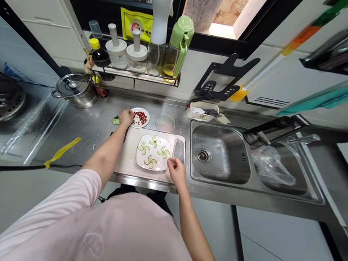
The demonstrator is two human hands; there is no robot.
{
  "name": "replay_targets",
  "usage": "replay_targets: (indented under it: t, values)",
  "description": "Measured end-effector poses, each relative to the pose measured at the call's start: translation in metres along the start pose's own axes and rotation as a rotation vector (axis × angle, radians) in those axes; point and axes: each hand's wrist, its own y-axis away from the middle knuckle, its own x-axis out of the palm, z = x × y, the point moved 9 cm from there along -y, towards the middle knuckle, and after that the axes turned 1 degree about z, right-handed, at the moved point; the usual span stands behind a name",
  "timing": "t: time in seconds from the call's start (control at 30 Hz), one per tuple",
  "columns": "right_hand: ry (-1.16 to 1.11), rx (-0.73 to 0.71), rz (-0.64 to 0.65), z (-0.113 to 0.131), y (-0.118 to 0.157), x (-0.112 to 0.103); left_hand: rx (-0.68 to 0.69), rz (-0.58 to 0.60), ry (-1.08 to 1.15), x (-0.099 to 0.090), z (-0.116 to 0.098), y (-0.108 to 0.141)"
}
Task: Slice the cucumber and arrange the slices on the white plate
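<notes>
My left hand (pixel 126 117) reaches to the left rim of a small white plate (pixel 146 123) with red pieces (pixel 140 117), perhaps goji berries. Its fingers are drawn together, and anything between them is hidden. Thumb and finger of my right hand (pixel 176 172) are pinched at the right edge of a square white plate (pixel 142 143); I cannot make out what they hold. On that plate, thin green slices (pixel 150 161) form several pinwheels, the back one with a red centre. The plate rests on a pale cutting board (pixel 126 158). A broad blade (pixel 178 150) lies at the board's right.
Green slices (pixel 116 120) lie left of the small plate. A lidded steel pot (pixel 76 91) stands at the back left. The double sink (pixel 222 153) is on the right, with a plastic bag (pixel 273 166). Bottles and jars fill a wall rack (pixel 136 74).
</notes>
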Motion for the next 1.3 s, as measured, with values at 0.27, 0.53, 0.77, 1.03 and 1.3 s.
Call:
replay_targets:
  t: [0.27,0.53,0.77,1.03,1.3]
  values:
    - [0.011,-0.029,0.029,0.007,-0.006,0.01,-0.072,0.045,0.763,0.011,-0.008,0.027]
    - [0.004,-0.034,0.044,0.017,-0.007,0.016,-0.009,0.137,1.018,0.0,-0.041,0.062]
    - [-0.03,-0.077,0.042,0.034,-0.02,0.013,0.158,0.192,1.121,-0.011,-0.07,0.098]
    - [-0.07,-0.163,-0.014,0.065,-0.041,-0.003,0.3,0.239,1.099,-0.022,-0.089,0.132]
    - [-0.035,-0.392,-0.054,0.112,-0.044,-0.015,0.403,0.345,0.946,-0.022,-0.104,0.175]
